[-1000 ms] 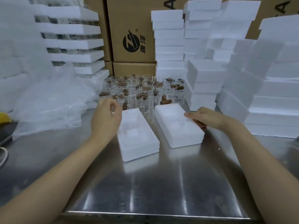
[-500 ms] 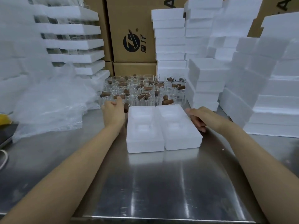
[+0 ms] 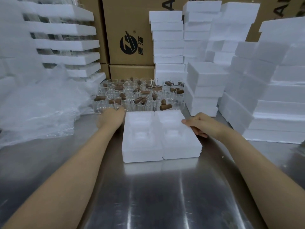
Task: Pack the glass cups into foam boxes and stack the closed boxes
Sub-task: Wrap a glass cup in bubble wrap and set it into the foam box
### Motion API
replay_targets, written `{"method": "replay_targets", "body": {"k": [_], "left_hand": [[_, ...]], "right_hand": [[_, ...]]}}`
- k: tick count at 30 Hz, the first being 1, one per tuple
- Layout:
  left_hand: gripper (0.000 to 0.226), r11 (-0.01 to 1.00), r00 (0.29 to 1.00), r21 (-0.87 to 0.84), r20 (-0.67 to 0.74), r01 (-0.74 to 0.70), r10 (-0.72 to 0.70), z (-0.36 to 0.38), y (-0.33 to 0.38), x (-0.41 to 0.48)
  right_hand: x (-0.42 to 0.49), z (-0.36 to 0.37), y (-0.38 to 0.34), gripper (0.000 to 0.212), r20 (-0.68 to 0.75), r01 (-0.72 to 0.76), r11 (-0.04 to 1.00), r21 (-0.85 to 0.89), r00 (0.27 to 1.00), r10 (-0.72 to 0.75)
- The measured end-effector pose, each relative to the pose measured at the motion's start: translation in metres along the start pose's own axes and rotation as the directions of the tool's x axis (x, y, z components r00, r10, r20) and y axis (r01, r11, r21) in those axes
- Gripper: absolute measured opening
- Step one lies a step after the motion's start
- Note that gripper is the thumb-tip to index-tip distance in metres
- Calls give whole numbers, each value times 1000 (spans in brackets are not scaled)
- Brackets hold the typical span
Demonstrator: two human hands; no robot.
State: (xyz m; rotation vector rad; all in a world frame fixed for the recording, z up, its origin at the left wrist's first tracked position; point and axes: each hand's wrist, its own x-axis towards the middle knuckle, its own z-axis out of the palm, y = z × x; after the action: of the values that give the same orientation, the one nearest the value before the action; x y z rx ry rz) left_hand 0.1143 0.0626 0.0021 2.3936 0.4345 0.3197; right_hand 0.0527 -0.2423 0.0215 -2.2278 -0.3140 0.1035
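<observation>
Change: The two foam halves, which were lying apart and at an angle a second ago, are now sitting side by side and touching. The left hand is leaving the foam and reaching into the glass cups.
Foam: The left foam half and the right foam half are lying on the steel table with their hollows facing up and nothing in them. Their long axes are running away from the person.
Cups: They are standing upright in a crowd just behind the foam, between the plastic wrap and the stacks of foam boxes. Many are carrying a brown cork.
Deciding relation: The front cup is standing just ahead of the left hand, to the left of the foam's far corner. The left hand is clearly the nearer one. In my judgement, a cup from there is going to travel right and toward the person to reach a hollow.
Left fingers: The back of the hand is hiding them, so I cannot tell whether they are already holding a cup.
Right fingers: The right hand is pinching the outer edge of the right foam half, thumb on the rim and the other fingers curling against the side wall.
Hard to see: The white foam is glaring, so the exact shape of the hollows is staying unclear. The clear glass walls are blending together.
</observation>
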Motion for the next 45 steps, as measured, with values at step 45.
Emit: {"method": "replay_targets", "body": {"k": [45], "left_hand": [[13, 604, 793, -793, 317, -79, 521, -6, 75, -115]], "right_hand": [[5, 48, -62, 27, -242, 190, 822, 537, 968, -66]]}}
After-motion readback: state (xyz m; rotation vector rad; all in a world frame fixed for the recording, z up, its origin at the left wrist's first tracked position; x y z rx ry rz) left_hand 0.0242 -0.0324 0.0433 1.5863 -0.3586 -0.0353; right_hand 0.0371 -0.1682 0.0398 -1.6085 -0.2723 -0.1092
